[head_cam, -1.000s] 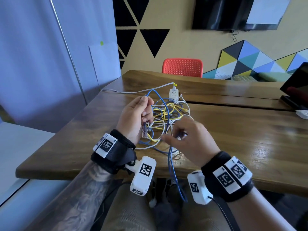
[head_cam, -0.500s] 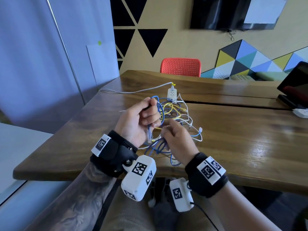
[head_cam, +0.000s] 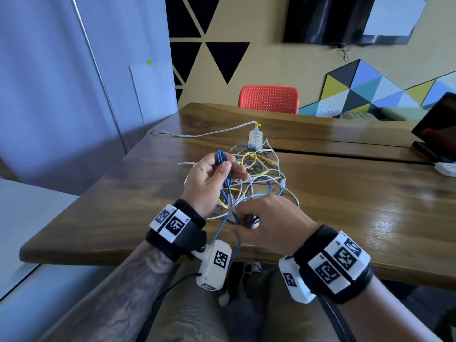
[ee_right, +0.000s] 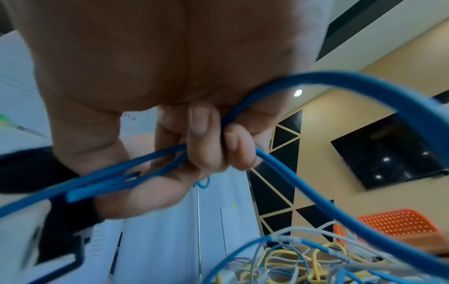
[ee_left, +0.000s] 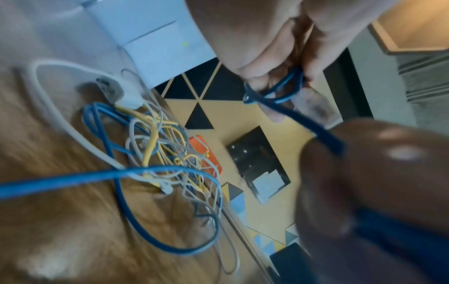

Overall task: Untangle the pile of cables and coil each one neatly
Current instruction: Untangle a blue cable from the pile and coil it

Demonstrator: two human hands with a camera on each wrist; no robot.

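A tangle of blue, yellow and white cables (head_cam: 261, 169) lies on the wooden table (head_cam: 357, 201). My left hand (head_cam: 225, 164) is raised over the pile's near side and grips a bunch of blue cable loops (head_cam: 219, 156); the loops (ee_left: 286, 90) also show in the left wrist view. A clear plug (head_cam: 232, 201) hangs below that hand. My right hand (head_cam: 244, 224) is nearer the table's front edge, its fingers (ee_right: 201, 138) curled round the same blue cable (ee_right: 279, 163). From there the cable drops over the edge.
A white power strip (head_cam: 256, 139) with its white lead lies just behind the pile. A red chair (head_cam: 269, 98) stands at the far side. A dark tablet (head_cam: 439, 129) and a white object (head_cam: 446, 167) sit at the right edge.
My right hand has drawn back from the left hand toward the table's front edge along the blue cable. The left hand keeps its hold on the blue loops.
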